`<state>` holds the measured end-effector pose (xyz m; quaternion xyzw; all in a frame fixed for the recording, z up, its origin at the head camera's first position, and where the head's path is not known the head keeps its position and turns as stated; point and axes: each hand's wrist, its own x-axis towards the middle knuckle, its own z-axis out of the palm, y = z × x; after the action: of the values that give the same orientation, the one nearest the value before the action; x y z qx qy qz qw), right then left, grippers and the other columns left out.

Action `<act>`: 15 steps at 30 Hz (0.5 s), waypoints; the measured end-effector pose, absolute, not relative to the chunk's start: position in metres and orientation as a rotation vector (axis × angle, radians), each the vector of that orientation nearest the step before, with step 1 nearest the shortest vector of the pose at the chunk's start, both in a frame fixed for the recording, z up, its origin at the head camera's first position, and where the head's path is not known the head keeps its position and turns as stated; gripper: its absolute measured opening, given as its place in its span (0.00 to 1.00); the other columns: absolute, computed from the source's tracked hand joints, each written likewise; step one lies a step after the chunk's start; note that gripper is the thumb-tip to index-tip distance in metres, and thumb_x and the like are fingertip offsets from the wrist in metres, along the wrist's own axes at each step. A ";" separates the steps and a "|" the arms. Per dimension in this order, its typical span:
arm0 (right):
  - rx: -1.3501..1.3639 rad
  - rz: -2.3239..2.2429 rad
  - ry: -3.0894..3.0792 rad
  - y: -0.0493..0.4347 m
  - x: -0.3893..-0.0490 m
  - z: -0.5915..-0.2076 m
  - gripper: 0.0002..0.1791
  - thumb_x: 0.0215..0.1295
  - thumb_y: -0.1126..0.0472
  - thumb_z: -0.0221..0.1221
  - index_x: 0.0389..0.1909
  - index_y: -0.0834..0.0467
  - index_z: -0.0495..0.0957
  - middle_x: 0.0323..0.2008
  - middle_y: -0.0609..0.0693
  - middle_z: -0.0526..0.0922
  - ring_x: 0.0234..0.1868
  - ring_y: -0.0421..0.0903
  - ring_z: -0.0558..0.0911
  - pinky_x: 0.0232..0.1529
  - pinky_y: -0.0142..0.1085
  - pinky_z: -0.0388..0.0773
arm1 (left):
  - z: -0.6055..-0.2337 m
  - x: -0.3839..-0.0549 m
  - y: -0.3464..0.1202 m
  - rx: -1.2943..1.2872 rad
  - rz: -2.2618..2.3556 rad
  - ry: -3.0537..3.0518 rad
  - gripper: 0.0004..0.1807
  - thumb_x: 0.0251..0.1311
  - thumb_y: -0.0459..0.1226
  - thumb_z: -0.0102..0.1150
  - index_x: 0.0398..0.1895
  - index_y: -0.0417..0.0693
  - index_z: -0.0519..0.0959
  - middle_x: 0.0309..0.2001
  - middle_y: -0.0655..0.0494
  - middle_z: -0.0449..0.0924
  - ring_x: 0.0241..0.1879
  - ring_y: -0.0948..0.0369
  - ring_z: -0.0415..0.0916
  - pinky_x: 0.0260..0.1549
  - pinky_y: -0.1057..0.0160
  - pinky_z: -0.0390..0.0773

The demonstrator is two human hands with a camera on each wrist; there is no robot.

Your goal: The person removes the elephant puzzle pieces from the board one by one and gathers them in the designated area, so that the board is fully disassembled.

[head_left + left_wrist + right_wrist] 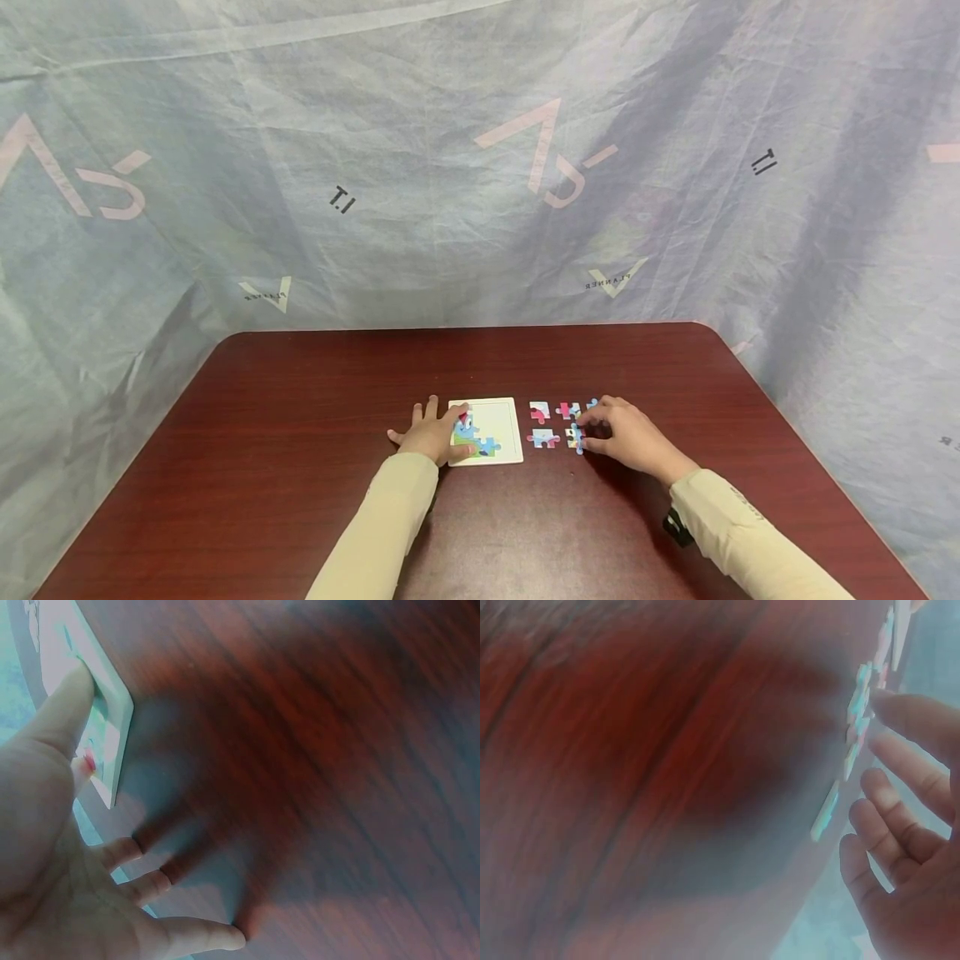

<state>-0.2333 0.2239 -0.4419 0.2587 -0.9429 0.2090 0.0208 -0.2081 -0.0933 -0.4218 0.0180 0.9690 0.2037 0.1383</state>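
My left hand (429, 437) rests at the left edge of a white puzzle tray (498, 417), thumb and index finger on it. Its other fingers are spread with their tips on the table. Joined puzzle pieces with a blue cartoon figure (467, 430) fill part of the tray's left side and bottom, partly hidden by this hand. To the right, my right hand (636, 435) has thumb and index finger apart at a blue-edged puzzle piece (573, 438) lying on the table. Its other fingers are loosely bent in the right wrist view.
Loose puzzle pieces lie between tray and right hand: a red-and-white piece (539, 411), a pale blue one (543, 438), a red-and-blue one (567, 410) and a blue one (592, 404) partly behind the fingers. The dark red table (337, 400) ends at a grey cloth backdrop (420, 250).
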 end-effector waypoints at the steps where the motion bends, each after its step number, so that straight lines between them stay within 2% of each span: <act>1: 0.809 0.663 -2.909 0.223 -0.234 -0.442 0.11 0.60 0.60 0.73 0.42 0.55 0.87 0.40 0.46 0.79 0.42 0.49 0.78 0.43 0.48 0.77 | -0.422 -0.208 -0.093 0.052 0.587 2.803 0.39 0.65 0.49 0.68 0.77 0.59 0.64 0.79 0.38 0.48 0.78 0.37 0.44 0.59 0.18 0.53; 9: 0.778 0.792 -2.897 0.208 -0.232 -0.444 0.11 0.60 0.60 0.72 0.44 0.55 0.87 0.40 0.46 0.80 0.40 0.47 0.79 0.42 0.45 0.77 | -0.422 -0.208 -0.093 0.050 0.594 2.802 0.39 0.65 0.49 0.68 0.77 0.58 0.64 0.79 0.38 0.48 0.78 0.37 0.44 0.59 0.18 0.53; 15: 0.828 0.801 -2.843 0.193 -0.231 -0.446 0.10 0.59 0.58 0.73 0.41 0.54 0.87 0.38 0.45 0.80 0.41 0.48 0.78 0.44 0.47 0.76 | -0.422 -0.207 -0.094 0.055 0.594 2.808 0.38 0.65 0.48 0.68 0.77 0.58 0.65 0.79 0.37 0.49 0.78 0.37 0.45 0.58 0.18 0.53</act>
<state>-0.2310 0.1932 -0.4460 0.2697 -0.9262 0.2608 0.0369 -0.2073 -0.0935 -0.4217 0.0190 0.9692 0.2052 0.1351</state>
